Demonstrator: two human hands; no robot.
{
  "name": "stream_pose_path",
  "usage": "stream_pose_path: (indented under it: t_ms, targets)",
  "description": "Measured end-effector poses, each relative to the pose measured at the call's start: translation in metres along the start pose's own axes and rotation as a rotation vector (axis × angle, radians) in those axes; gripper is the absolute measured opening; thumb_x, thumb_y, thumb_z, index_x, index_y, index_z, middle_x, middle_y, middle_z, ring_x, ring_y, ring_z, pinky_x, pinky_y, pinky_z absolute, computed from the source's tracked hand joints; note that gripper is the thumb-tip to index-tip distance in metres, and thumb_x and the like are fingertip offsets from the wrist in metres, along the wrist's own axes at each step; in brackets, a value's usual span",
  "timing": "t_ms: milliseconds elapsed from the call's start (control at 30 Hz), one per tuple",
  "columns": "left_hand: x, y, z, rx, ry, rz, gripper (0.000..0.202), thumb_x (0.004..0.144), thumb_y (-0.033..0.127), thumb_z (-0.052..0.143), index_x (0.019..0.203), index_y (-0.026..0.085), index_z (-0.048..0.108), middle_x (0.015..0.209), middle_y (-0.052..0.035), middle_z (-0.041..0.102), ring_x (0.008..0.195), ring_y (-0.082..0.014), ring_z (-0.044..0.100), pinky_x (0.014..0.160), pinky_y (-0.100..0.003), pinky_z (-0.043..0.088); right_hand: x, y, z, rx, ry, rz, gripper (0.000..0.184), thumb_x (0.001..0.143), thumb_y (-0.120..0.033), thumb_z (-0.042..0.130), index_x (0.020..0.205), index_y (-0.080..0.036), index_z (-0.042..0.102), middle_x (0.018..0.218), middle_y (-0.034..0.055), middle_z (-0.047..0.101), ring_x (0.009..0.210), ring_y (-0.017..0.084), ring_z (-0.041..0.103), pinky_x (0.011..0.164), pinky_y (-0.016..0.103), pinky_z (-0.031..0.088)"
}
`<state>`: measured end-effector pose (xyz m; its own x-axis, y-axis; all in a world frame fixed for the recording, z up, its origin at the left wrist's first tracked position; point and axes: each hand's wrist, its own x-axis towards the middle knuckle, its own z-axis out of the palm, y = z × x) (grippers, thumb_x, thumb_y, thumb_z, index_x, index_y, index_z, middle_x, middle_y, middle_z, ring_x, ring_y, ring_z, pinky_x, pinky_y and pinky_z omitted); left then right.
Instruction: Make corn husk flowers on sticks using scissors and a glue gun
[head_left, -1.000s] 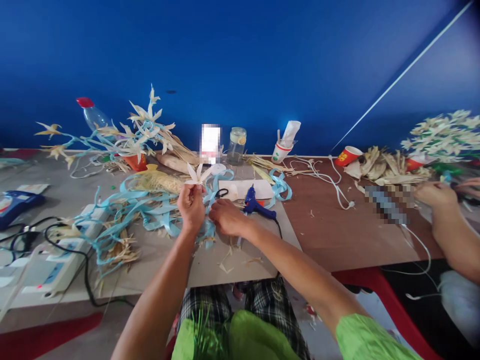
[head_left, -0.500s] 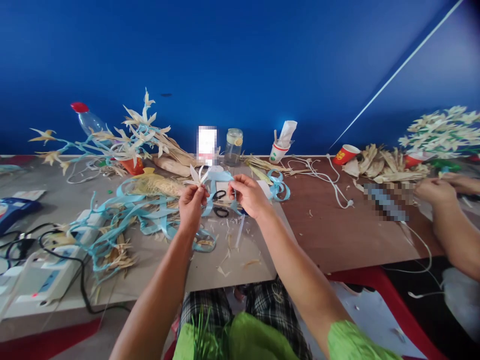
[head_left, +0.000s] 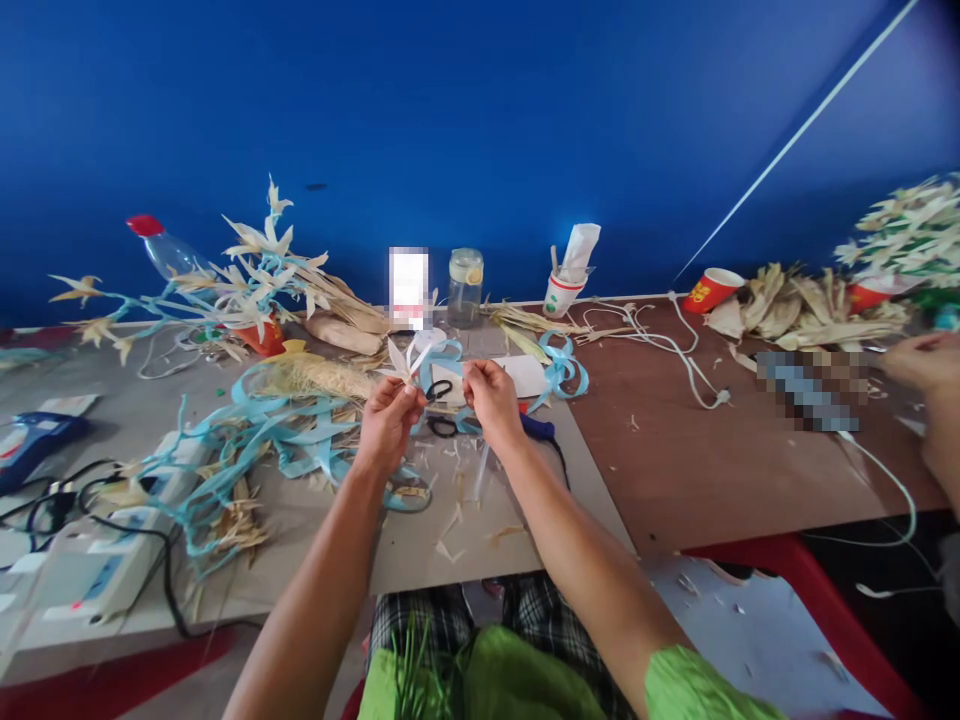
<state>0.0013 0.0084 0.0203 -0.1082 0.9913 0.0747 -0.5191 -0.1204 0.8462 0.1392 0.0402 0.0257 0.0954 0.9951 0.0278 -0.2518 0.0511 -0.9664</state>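
Observation:
Between the thumb and fingers of my left hand [head_left: 390,418] is a pale husk flower [head_left: 403,362] with pointed petals, held upright. My right hand [head_left: 495,408] is closed in a pinch at the end of a light blue ribbon [head_left: 448,350], which curls beside the flower; the fingers partly hide the grip. Black-handled scissors [head_left: 441,428] lie on the table between my hands. Left of my left hand spreads a tangle of blue ribbon [head_left: 319,440], beside a bundle of pale fibre [head_left: 330,376]. A loose ribbon coil [head_left: 566,368] sits beyond my right hand.
Husk flowers on blue stems [head_left: 259,245] lean over a red cup at the left. A glass jar [head_left: 466,290] and paper cup [head_left: 562,297] stand near the wall. White cables [head_left: 686,360] cross the right side. A power strip [head_left: 135,545] lies front left. Another person's hand [head_left: 926,360] is far right.
The ribbon between my hands has gone from stretched to curled, and the flower has turned slightly. A dark blue handle now shows beside my right wrist. The view has shifted a little.

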Motion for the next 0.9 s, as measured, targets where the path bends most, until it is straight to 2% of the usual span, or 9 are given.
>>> stream_pose_path:
  t_ms: [167,300,533,733,900]
  targets:
    - [-0.001,0.002,0.003,0.044,-0.02,-0.06,0.023,0.068,0.025,0.071,0.084,0.016,0.056,0.059,0.0012,0.056,0.048,-0.0044,0.042,0.045,-0.016,0.03,-0.002,0.009,0.0,-0.051,-0.089,-0.048,0.022,0.075,-0.041,0.056,0.072,-0.019,0.054,0.051,-0.0062,0.046,0.043,0.007,0.037,0.043,0.021,0.029]
    - [-0.003,0.004,0.005,0.047,-0.027,-0.104,0.024,0.067,0.025,0.072,0.083,0.015,0.057,0.058,0.0015,0.055,0.047,-0.0036,0.04,0.045,-0.016,0.029,-0.005,0.009,0.0,-0.113,-0.109,-0.061,0.025,0.076,-0.043,0.055,0.071,-0.019,0.054,0.051,-0.0055,0.046,0.045,0.008,0.038,0.045,0.021,0.031]
    - [-0.002,0.002,0.001,0.036,-0.008,-0.098,0.024,0.066,0.026,0.073,0.072,0.016,0.052,0.057,0.0014,0.056,0.046,-0.0038,0.04,0.045,-0.017,0.029,-0.007,0.001,-0.004,-0.322,-0.152,-0.13,0.025,0.079,-0.041,0.051,0.067,-0.019,0.054,0.052,-0.0038,0.047,0.051,0.01,0.042,0.052,0.022,0.035]
    - [0.0,0.003,-0.003,0.028,-0.012,-0.102,0.023,0.066,0.025,0.073,0.072,0.016,0.052,0.058,0.0016,0.056,0.043,-0.0025,0.038,0.044,-0.017,0.026,-0.007,-0.006,-0.01,-0.48,-0.192,-0.243,0.023,0.081,-0.036,0.049,0.068,-0.019,0.056,0.062,-0.0004,0.056,0.062,0.014,0.051,0.061,0.023,0.039]
    - [0.0,0.006,-0.004,0.028,-0.013,-0.15,0.024,0.065,0.024,0.073,0.073,0.014,0.053,0.057,0.0021,0.055,0.043,-0.0017,0.036,0.043,-0.017,0.026,-0.006,-0.013,-0.016,-0.616,-0.148,-0.34,0.023,0.083,-0.033,0.046,0.073,-0.018,0.059,0.069,0.0022,0.062,0.066,0.015,0.055,0.065,0.024,0.039]
